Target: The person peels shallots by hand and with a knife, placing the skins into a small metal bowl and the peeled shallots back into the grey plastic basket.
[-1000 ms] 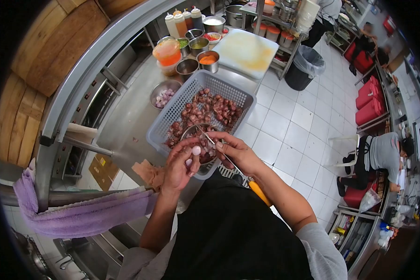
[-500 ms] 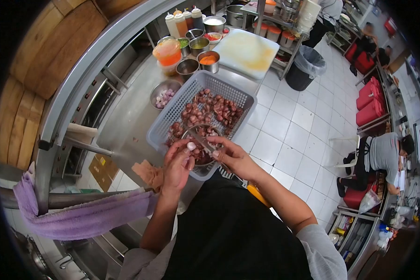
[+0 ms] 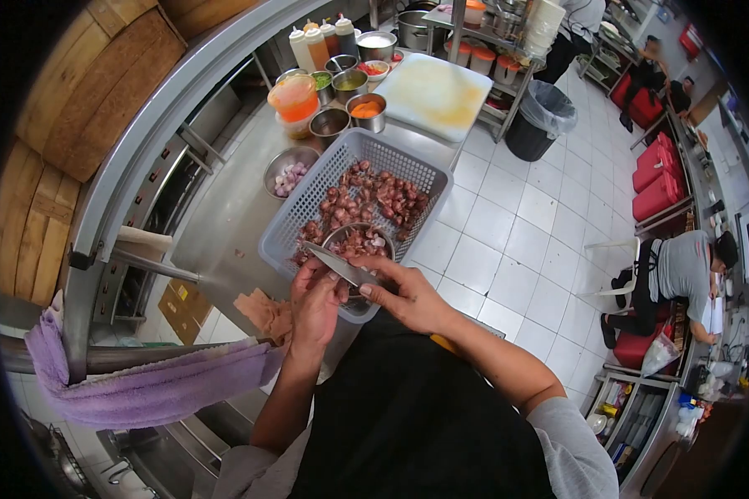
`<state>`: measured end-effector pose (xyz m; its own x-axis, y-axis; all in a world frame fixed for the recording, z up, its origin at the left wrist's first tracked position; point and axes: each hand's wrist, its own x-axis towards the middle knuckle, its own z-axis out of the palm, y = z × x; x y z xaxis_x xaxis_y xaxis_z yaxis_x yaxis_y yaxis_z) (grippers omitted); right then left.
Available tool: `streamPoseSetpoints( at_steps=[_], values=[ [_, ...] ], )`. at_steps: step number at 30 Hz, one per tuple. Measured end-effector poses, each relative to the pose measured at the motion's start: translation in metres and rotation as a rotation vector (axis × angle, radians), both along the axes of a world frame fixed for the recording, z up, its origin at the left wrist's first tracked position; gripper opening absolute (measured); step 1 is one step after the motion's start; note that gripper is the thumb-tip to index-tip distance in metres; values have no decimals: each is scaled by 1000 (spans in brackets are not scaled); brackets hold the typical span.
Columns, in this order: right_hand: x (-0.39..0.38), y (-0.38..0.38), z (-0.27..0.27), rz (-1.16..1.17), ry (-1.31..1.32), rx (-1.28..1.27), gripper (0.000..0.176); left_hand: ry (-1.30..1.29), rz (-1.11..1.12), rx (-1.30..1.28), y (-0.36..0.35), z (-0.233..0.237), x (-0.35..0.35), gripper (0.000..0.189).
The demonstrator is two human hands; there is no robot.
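Note:
My right hand [image 3: 409, 296] is closed around a knife [image 3: 334, 263], its blade pointing left across the front of my left hand [image 3: 314, 301]. My left fingers are curled around a shallot, which the blade and fingers mostly hide. Both hands are over the near end of a grey perforated basket [image 3: 276, 226]. Inside it lie many reddish-brown shallots [image 3: 395, 196]. A round metal bowl [image 3: 384, 236] with shallots and skins rests in the basket, just beyond the knife. To the left of the basket, a metal bowl [image 3: 272, 171] holds peeled shallots [image 3: 290, 178].
A stained white cutting board [image 3: 429, 93] lies beyond the basket. Sauce bottles [image 3: 316, 48], an orange tub [image 3: 295, 98] and small metal pots [image 3: 366, 112] stand at the back. A purple towel [image 3: 150, 387] hangs on a rail. A bin [image 3: 541, 125] and a seated person [image 3: 682, 266] are on the right.
The knife blade has swung down and left over my left fingers, covering the pale shallot that showed there before. My right hand has turned with it and shifted slightly down.

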<state>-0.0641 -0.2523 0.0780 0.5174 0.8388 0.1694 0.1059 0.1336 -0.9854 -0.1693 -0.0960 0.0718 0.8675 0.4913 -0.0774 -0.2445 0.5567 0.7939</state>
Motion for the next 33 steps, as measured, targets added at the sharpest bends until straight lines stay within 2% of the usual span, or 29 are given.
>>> streamPoseSetpoints(
  at_steps=[1, 2, 4, 6, 10, 13, 15, 17, 18, 27, 31, 33],
  values=[
    [-1, 4, 3, -27, 16, 110, 42, 0, 0, 0, 0, 0, 0, 23],
    [0, 1, 8, -27, 16, 110, 42, -20, -10, -34, -1, 0, 0, 23],
    [6, -10, 21, 101, 314, -100, 40, -40, -18, -67, -3, 1, 2, 23],
    [9, -11, 14, 113, 382, -99, 40, -30, -4, -153, -5, 3, 4, 23],
    [13, -8, 6, 76, 550, -30, 39, -30, -21, -86, 1, -7, 2, 22],
    [22, -13, 10, 32, 543, -68, 39, 30, -52, -72, 3, -6, 1, 24],
    [18, -14, 14, 41, 513, -71, 41, 21, 3, -61, 2, -7, 2, 21],
    [9, -14, 18, 101, 342, -95, 45, -19, 3, -65, 2, -11, 3, 22],
    [6, -13, 22, 112, 338, -117, 48, -63, 9, -65, 2, -13, 3, 23],
    [8, -12, 26, 167, 363, -138, 47, -61, 59, 101, 0, -6, 3, 25],
    [13, -9, 11, 163, 374, -100, 43, -74, 18, 147, 4, -10, 2, 25],
    [16, -6, 6, 143, 543, -46, 39, -88, -12, 129, 4, -7, 2, 24]
  ],
)
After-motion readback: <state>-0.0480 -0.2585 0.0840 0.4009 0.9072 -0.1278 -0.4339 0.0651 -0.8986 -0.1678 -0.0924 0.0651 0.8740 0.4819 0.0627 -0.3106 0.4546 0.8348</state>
